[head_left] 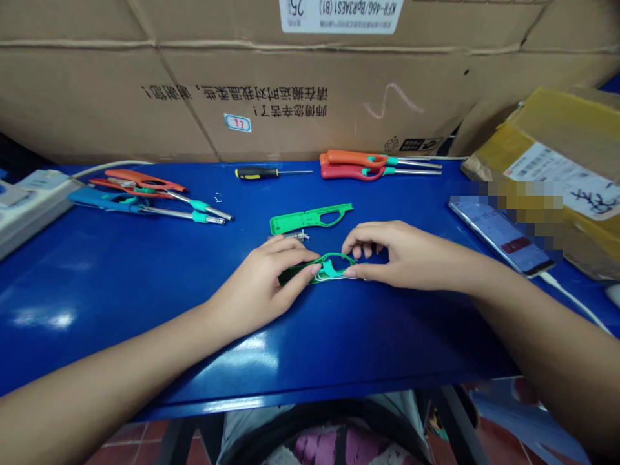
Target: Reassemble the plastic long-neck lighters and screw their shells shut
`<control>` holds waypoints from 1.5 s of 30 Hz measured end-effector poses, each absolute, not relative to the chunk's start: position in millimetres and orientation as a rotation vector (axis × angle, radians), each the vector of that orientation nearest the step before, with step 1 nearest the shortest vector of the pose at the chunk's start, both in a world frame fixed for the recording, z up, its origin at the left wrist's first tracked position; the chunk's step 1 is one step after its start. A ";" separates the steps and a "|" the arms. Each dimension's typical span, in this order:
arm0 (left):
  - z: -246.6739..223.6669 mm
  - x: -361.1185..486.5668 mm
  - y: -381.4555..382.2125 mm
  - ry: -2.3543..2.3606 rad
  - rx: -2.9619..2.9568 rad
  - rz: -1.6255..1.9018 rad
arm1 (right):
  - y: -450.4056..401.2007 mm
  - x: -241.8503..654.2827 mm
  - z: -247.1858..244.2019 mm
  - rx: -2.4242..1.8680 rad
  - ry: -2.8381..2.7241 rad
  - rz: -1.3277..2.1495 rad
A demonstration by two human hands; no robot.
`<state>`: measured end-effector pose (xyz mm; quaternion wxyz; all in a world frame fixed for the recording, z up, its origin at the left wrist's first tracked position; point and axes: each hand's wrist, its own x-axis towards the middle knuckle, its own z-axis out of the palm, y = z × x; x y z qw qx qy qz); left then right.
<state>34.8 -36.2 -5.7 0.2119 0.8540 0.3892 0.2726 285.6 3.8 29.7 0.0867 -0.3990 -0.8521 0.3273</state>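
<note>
On the blue table, a green lighter half-casing lies between my hands, with a teal trigger and thin white wire in it. My left hand grips its wide handle end, thumb close to the trigger, and covers much of it. Curled over the narrow end, my right hand has its thumb and fingertips on the casing and wire. Just beyond lies the other green half-casing, hollow side showing. A small part with a metal tip sits between them, partly hidden behind my left hand.
A screwdriver and orange and red lighters lie at the back. Left are a blue lighter, orange-red casings and a power strip. A phone and carton stand right; a large cardboard box walls the back.
</note>
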 end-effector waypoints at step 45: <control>-3.4 31.4 -34.2 1.122 2.389 0.646 | 13.4 312.4 46.4 -1.208 -2.763 1.013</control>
